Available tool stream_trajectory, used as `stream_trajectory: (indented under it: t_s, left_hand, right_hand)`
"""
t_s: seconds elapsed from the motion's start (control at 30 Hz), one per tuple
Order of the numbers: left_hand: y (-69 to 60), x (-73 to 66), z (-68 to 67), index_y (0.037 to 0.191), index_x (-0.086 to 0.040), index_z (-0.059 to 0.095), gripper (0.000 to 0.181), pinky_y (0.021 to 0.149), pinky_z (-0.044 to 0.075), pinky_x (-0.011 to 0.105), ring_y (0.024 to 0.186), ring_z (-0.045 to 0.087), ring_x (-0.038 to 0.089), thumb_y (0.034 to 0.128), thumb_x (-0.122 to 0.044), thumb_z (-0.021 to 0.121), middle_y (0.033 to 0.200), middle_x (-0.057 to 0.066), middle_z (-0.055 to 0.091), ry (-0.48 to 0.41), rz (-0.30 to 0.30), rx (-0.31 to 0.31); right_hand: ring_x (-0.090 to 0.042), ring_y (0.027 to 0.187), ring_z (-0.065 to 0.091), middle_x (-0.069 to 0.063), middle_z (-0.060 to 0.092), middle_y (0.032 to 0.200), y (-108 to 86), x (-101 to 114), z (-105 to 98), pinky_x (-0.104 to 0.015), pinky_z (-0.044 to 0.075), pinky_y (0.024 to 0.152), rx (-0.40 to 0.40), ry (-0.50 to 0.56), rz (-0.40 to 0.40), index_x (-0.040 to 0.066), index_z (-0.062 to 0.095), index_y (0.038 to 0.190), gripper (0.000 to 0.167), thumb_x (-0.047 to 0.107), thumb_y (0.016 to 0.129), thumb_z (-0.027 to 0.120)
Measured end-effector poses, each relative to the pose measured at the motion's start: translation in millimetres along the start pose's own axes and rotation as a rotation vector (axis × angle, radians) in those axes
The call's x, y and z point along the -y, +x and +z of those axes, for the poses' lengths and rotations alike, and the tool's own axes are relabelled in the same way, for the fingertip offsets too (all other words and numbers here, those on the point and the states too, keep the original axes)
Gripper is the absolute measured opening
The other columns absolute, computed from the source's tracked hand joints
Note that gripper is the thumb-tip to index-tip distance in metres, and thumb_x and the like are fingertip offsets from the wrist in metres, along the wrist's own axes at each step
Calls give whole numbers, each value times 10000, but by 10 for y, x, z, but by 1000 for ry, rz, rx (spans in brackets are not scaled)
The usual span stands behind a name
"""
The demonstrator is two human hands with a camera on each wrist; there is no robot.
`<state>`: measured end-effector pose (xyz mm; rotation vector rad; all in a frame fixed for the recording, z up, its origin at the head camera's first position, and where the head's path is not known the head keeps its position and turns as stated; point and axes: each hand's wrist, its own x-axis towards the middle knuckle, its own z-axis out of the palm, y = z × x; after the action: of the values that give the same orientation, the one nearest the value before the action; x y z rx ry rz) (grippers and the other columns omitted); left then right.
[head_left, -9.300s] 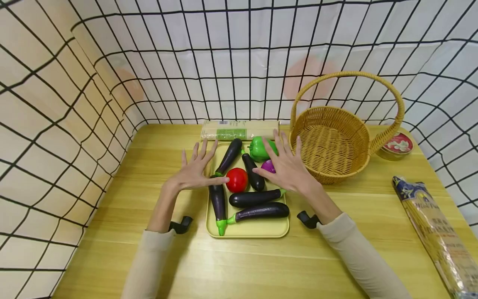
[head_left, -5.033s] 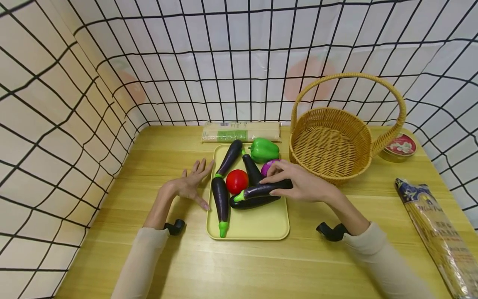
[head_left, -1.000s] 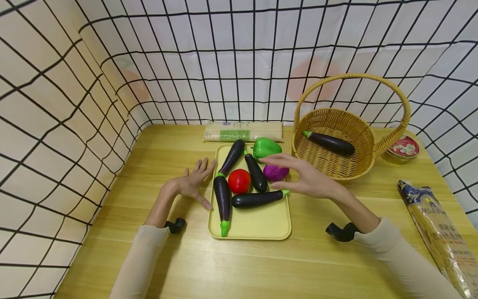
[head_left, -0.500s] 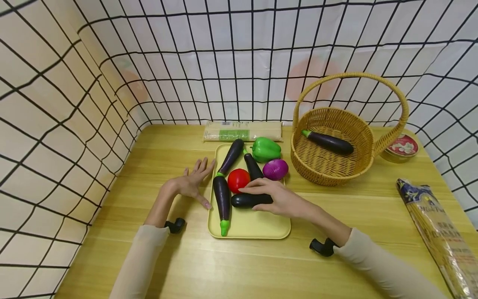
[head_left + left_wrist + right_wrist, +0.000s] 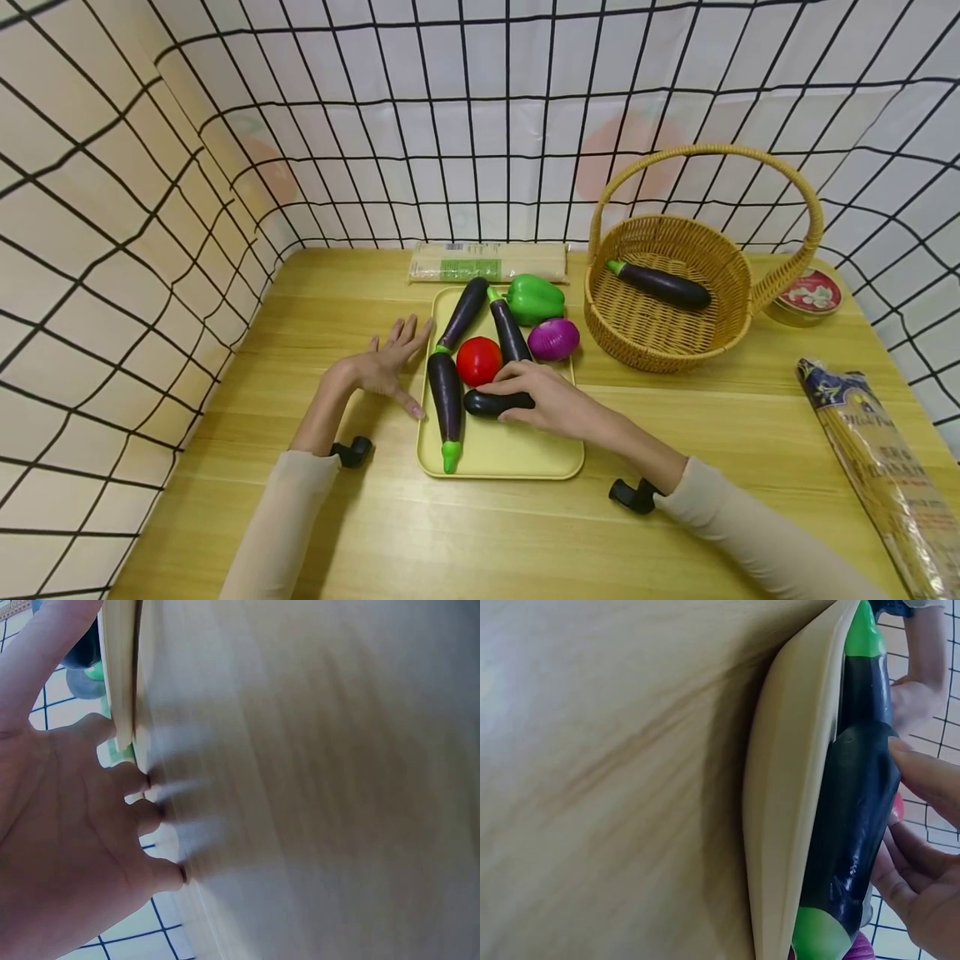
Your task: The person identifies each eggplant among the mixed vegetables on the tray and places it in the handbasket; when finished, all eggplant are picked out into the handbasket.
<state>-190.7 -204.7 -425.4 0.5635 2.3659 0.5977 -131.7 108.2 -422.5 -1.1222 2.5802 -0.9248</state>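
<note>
A yellow tray (image 5: 498, 454) holds several dark eggplants and a red tomato (image 5: 479, 361). My right hand (image 5: 551, 402) has its thumb on the near side and fingers on the far side of the lowest eggplant (image 5: 487, 403), pinching it and covering its stem end. In the right wrist view the thumb of my right hand (image 5: 934, 892) touches the glossy eggplant (image 5: 855, 817). My left hand (image 5: 378, 371) is spread left of the tray, thumb at its rim; in the left wrist view the fingertips of my left hand (image 5: 67, 825) rest on the table.
A green pepper (image 5: 534, 300) and purple onion (image 5: 553, 339) lie at the tray's right side. One eggplant (image 5: 663, 286) is in the wicker basket (image 5: 652, 357). Noodle packs lie behind the tray (image 5: 517, 258) and far right (image 5: 877, 467); a round tin (image 5: 806, 296) stands beside the basket.
An eggplant that my right hand held above the tray is now in the basket. Since then that hand has moved left onto the lowest eggplant; the one above shifted slightly away. My left hand stays put.
</note>
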Motion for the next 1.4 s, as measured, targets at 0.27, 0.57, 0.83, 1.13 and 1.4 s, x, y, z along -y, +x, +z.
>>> stream_trajectory:
  t_s: [0.27,0.57,0.83,1.13,1.4]
  left_hand:
    - [-1,2,-3,1652,-152,-160,1494,1202,-163,731,1556,-293,428,697,-432,954,1680,229,-293,6,2,-1]
    - [-7,10,10,1653,-170,-162,1507,1203,-168,726,1555,-297,425,683,-447,958,1680,225,-297,5,6,1]
    - [-8,-9,12,1652,-164,-163,1490,1202,-174,724,1555,-302,422,701,-428,953,1679,224,-299,2,2,3]
    - [15,-7,-5,1651,-166,-167,1497,1202,-168,729,1555,-299,424,697,-447,951,1679,226,-298,13,8,2]
    - [7,-14,-12,1648,-172,-180,1497,1203,-176,722,1552,-311,414,702,-451,946,1676,220,-308,14,-1,14]
  right_hand:
    - [-232,1121,637,-76,701,1240,10,6,8,-431,531,957,-5,-68,-8,172,723,1330,479,142,866,839]
    - [-226,1151,628,-66,696,1259,9,19,14,-430,516,980,20,-32,12,189,715,1343,465,135,891,813]
    - [-213,1119,615,-63,697,1251,20,22,-6,-374,472,949,34,39,28,196,714,1345,459,142,900,807]
    - [-203,1055,595,-66,709,1222,41,38,-162,-337,504,879,37,110,30,182,718,1339,461,166,890,822]
    - [-214,1038,620,-76,693,1256,68,3,-521,-388,578,883,5,199,11,156,715,1342,445,144,906,804]
